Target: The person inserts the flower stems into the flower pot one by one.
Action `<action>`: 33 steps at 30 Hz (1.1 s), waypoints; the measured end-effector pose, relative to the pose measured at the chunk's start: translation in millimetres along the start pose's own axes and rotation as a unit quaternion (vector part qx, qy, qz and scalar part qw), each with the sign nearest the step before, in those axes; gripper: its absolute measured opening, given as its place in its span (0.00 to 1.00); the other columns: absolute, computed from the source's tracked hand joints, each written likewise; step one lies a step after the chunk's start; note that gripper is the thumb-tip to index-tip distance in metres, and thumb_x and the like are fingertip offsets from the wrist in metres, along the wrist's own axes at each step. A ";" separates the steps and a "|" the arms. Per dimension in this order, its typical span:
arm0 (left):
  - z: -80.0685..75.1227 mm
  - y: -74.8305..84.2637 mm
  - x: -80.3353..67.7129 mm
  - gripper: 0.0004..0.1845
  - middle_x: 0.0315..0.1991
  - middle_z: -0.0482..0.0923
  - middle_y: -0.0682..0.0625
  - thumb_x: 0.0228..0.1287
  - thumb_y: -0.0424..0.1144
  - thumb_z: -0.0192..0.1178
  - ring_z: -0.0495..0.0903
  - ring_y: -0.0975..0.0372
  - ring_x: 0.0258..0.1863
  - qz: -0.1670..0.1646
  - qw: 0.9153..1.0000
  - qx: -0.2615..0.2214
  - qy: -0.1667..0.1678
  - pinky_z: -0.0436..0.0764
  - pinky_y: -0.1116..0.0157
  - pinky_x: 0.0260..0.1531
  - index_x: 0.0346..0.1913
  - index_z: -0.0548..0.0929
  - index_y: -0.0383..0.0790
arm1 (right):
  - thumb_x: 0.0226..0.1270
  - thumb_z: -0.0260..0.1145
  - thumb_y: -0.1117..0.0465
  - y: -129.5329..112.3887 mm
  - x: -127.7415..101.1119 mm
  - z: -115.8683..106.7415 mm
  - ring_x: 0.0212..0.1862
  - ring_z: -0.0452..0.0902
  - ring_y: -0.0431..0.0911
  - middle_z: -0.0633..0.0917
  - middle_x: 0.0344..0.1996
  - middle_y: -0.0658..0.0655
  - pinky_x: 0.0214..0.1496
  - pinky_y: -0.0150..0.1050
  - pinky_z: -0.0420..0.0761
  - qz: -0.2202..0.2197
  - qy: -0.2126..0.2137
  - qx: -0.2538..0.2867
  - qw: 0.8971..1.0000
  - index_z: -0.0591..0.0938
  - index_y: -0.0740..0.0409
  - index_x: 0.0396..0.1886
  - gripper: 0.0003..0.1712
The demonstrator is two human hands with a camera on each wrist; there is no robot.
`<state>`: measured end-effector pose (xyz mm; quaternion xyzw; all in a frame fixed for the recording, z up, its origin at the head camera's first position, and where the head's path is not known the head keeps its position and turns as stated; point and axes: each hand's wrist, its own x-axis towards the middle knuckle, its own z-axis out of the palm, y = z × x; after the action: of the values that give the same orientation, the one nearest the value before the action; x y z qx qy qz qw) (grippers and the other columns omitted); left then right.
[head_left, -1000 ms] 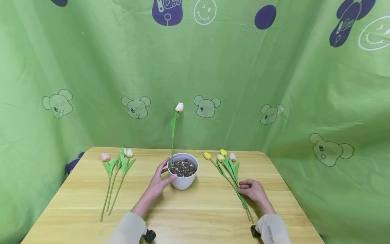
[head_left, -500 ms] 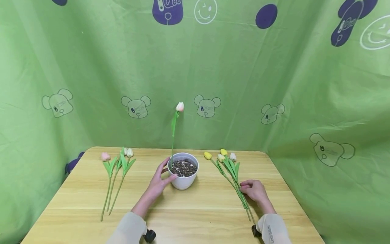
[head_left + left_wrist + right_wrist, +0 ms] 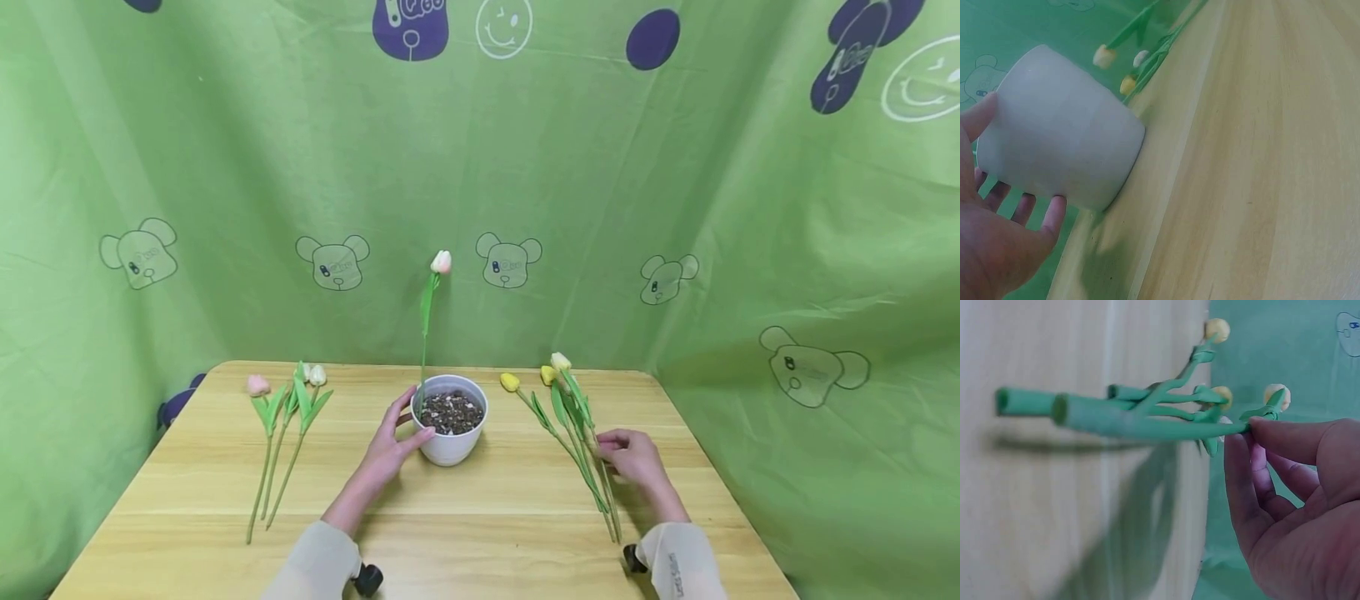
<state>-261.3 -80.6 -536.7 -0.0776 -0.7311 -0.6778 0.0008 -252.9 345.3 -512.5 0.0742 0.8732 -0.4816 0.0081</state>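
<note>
My left hand (image 3: 386, 450) holds a white flowerpot (image 3: 448, 451) at its left side, thumb near the rim and fingers round the wall. Dark soil flecked with white fills the pot, and one pale pink-and-white artificial tulip (image 3: 441, 262) stands upright at its left edge. On the right, my right hand (image 3: 636, 462) pinches the stem of a cream tulip (image 3: 560, 362) between thumb and forefinger. In the right wrist view this stem (image 3: 1179, 429) is raised off the table, above the others. Beneath it lie yellow tulips (image 3: 510, 382) and a white one, mostly hidden in the head view.
Several tulips lie at the left of the wooden table (image 3: 465, 542), among them a pink one (image 3: 258, 385) and a white one (image 3: 318, 376). A green patterned curtain (image 3: 480, 167) surrounds the table at the back and sides.
My right hand has taken the cream tulip by its stem and lifted it slightly, its bloom shifting up and right above the bunch. My left hand and the pot have stayed put.
</note>
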 end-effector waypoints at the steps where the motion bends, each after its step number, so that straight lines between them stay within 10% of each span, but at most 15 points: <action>1: -0.3 -0.1 -0.1 0.46 0.82 0.55 0.46 0.64 0.46 0.72 0.63 0.42 0.76 -0.001 1.000 0.000 0.000 0.65 0.31 0.70 0.81 0.59 0.60 | 0.69 0.67 0.70 -1.0 0.0 0.1 0.39 0.86 0.52 0.86 0.45 0.70 0.39 0.39 0.90 0.001 0.000 0.010 1.000 0.80 0.76 0.57 0.19; 33: -0.1 -1.4 0.9 0.46 0.82 0.55 0.47 0.64 0.47 0.72 0.62 0.43 0.76 -0.008 1.000 0.003 0.000 0.63 0.31 0.70 0.81 0.58 0.62 | 0.74 0.65 0.69 -99.0 -6.5 35.4 0.39 0.84 0.36 0.82 0.48 0.64 0.50 0.42 0.90 -0.129 0.015 0.175 0.976 0.75 0.69 0.64 0.21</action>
<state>-262.3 -80.7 -537.9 -0.0712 -0.7340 -0.6754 -0.0043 -262.1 262.7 -447.7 -0.0319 0.7773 -0.6231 -0.0801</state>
